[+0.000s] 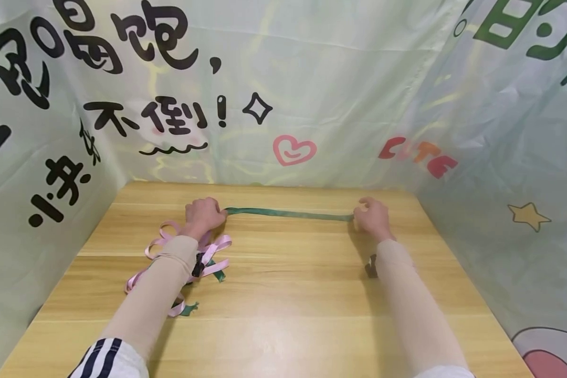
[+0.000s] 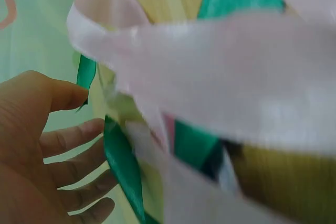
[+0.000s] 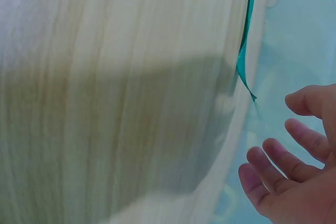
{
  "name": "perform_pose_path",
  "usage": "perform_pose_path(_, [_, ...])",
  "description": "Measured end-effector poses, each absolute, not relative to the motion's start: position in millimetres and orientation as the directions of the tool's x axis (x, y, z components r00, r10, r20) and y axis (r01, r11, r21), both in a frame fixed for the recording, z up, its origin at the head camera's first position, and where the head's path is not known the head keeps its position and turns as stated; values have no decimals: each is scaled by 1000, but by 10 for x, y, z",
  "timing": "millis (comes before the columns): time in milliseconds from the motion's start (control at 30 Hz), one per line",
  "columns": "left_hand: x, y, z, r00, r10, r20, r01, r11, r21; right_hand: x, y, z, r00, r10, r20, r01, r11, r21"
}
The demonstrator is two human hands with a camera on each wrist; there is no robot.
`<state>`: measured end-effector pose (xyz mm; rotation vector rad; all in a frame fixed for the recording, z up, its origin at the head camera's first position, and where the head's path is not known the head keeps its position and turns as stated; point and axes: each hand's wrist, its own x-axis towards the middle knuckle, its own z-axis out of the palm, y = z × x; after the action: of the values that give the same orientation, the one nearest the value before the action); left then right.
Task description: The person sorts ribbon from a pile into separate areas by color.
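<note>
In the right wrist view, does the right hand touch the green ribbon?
No, a gap shows between the right hand and the green ribbon.

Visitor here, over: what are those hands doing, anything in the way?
Left hand open, at green ribbon. Right hand open, clear of its tip. Ribbon laid out between. Pink ribbons bunched about left forearm, possible snag.

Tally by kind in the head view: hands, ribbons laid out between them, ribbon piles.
Left hand and right hand: 2
Green ribbon between them: 1
Pink-and-green ribbon pile: 1
Total: 4 (pile's strips too tangled to count)
</note>
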<state>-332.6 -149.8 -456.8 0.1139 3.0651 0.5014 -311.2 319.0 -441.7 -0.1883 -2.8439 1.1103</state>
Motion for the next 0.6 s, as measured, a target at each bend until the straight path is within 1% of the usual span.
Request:
perform_pose_path(167, [-3312, -1556, -4557, -998, 67, 6, 65, 940, 336, -3084, 3210, -4396, -993, 100, 61, 38, 769, -639])
perform_pose_path(367, [-3308, -1558, -4581, -997, 74, 16, 75, 924, 374, -3044, 3221, -4414, -1000, -13, -6, -7, 811, -585])
perform_pose_path(600, [-3297, -1565, -4578, -996, 79, 41, 89, 884, 459, -3067, 3181, -4459, -999, -33, -9, -22, 825, -565])
